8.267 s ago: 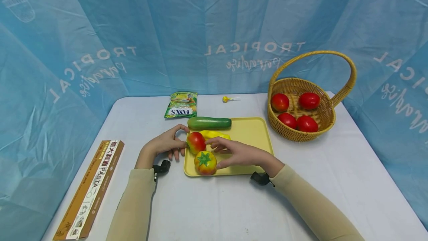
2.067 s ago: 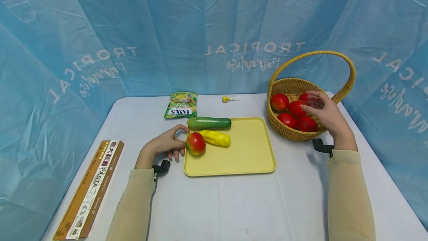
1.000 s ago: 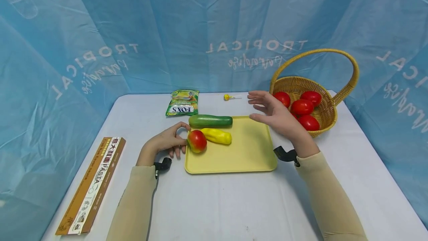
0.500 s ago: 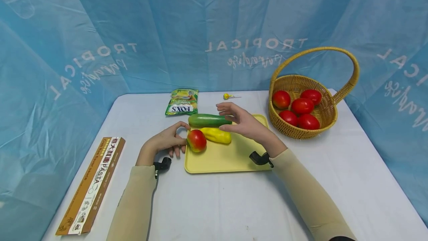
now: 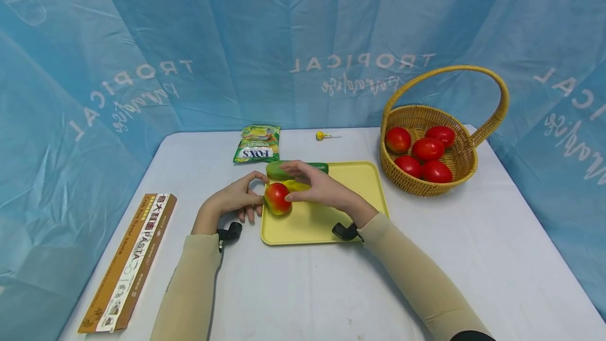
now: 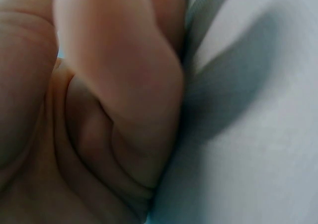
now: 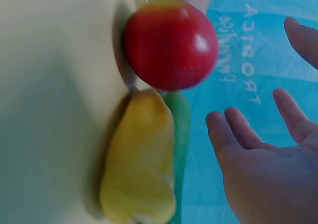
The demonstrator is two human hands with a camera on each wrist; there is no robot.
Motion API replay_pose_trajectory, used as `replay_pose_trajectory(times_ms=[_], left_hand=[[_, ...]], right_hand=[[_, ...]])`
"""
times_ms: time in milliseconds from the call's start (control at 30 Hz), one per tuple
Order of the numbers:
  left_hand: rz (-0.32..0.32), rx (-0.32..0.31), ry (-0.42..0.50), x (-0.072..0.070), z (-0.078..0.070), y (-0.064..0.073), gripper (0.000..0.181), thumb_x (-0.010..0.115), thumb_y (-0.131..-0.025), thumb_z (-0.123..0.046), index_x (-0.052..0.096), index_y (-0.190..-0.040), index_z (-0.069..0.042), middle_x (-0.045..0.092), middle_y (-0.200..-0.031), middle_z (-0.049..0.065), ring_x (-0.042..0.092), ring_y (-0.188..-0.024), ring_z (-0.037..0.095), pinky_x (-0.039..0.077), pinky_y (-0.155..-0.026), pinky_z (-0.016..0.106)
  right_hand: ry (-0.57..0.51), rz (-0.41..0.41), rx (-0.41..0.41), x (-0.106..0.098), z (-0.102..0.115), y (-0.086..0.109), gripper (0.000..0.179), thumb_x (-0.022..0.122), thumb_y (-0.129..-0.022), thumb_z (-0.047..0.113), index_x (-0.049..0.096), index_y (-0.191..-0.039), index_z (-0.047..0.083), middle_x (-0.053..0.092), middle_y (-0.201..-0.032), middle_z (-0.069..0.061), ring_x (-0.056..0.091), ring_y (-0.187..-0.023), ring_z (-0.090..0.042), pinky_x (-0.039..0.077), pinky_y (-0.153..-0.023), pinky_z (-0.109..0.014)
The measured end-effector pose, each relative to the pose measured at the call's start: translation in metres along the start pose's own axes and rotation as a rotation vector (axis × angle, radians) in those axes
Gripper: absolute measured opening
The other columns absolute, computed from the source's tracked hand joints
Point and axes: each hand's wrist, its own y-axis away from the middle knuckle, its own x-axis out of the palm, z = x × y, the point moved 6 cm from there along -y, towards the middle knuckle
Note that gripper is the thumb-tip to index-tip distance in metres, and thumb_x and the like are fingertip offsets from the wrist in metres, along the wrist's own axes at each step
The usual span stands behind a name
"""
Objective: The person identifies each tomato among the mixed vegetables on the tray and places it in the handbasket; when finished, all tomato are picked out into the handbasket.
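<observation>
On the yellow tray point(image 5: 331, 230), a round red fruit with a yellow-green side point(image 5: 277, 198) sits at the left edge. Beside it lies a yellow pepper point(image 7: 141, 169), partly covered by the right hand in the head view. A green cucumber point(image 5: 318, 167) lies along the tray's far edge. My left hand point(image 5: 231, 199) stays at the tray's left rim, thumb and forefinger spread apart and the other fingers bent low by the tablecloth. Over the tray, my right hand point(image 5: 319, 188) reaches with parted fingers; its thumb tip overlaps the red fruit in the head view.
A wicker basket point(image 5: 416, 188) with a tall handle holds several red tomatoes point(image 5: 428, 149) at the back right. Behind the tray are a green snack packet point(image 5: 258, 144) and a yellow lollipop point(image 5: 321, 135). A long pasta box point(image 5: 129, 263) lies at the left.
The orange-red fruit with the green leafy top left the tray, and the basket gained one red piece. My right hand came back from the basket to the red fruit. My left hand stayed put.
</observation>
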Motion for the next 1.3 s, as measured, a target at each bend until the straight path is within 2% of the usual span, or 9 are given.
replay_pose_trajectory(times_ms=[167, 400, 567, 767, 1000, 1300], left_hand=[[-0.001, -0.004, -0.004, 0.0, 0.0, 0.0, 0.056, 0.067, -0.099, -0.025, 0.037, -0.146, -0.024, 0.077, -0.081, 0.01, 0.069, -0.052, 0.019, 0.058, -0.051, 0.027], [-0.009, -0.001, -0.013, 0.0, 0.0, 0.0, 0.055, 0.066, -0.098, -0.023, 0.037, -0.146, -0.024, 0.077, -0.083, 0.011, 0.069, -0.052, 0.02, 0.057, -0.051, 0.026], [-0.011, -0.002, -0.018, 0.0, 0.001, 0.0, 0.055, 0.066, -0.099, -0.024, 0.038, -0.146, -0.025, 0.077, -0.083, 0.011, 0.069, -0.052, 0.02, 0.058, -0.051, 0.026], [-0.008, 0.014, -0.019, 0.0, -0.001, 0.001, 0.056, 0.066, -0.098, -0.023, 0.038, -0.146, -0.024, 0.078, -0.083, 0.012, 0.068, -0.052, 0.02, 0.057, -0.05, 0.027], [0.002, 0.015, -0.007, -0.001, -0.001, 0.0, 0.055, 0.065, -0.099, -0.022, 0.037, -0.146, -0.024, 0.077, -0.082, 0.012, 0.068, -0.051, 0.019, 0.057, -0.05, 0.027], [0.005, 0.015, -0.006, 0.0, -0.001, 0.0, 0.054, 0.064, -0.099, -0.019, 0.038, -0.146, -0.025, 0.077, -0.081, 0.011, 0.068, -0.051, 0.019, 0.057, -0.05, 0.027]], right_hand=[[0.037, 0.018, 0.001, 0.013, -0.005, -0.005, 0.076, 0.079, -0.094, 0.019, 0.041, -0.16, 0.011, 0.042, -0.167, -0.011, 0.038, -0.158, -0.033, 0.031, -0.131, -0.053], [0.072, 0.033, -0.026, 0.023, -0.005, -0.008, 0.075, 0.078, -0.094, 0.015, 0.041, -0.159, 0.008, 0.042, -0.167, -0.01, 0.037, -0.157, -0.032, 0.032, -0.131, -0.052], [0.141, 0.028, -0.013, 0.028, -0.007, -0.012, 0.075, 0.078, -0.093, 0.017, 0.043, -0.16, 0.012, 0.043, -0.165, -0.008, 0.041, -0.153, -0.028, 0.039, -0.128, -0.049], [0.139, 0.046, -0.013, 0.032, -0.01, -0.014, 0.075, 0.079, -0.094, 0.013, 0.043, -0.16, 0.012, 0.041, -0.166, -0.011, 0.046, -0.147, -0.028, 0.046, -0.122, -0.047], [0.169, 0.048, -0.006, 0.034, -0.012, -0.016, 0.075, 0.079, -0.093, 0.01, 0.044, -0.16, 0.013, 0.043, -0.164, -0.006, 0.047, -0.145, -0.024, 0.047, -0.121, -0.045], [0.299, 0.029, 0.024, 0.034, -0.014, -0.015, 0.072, 0.08, -0.094, 0.013, 0.047, -0.158, 0.017, 0.047, -0.16, -0.005, 0.048, -0.144, -0.025, 0.047, -0.121, -0.045]])
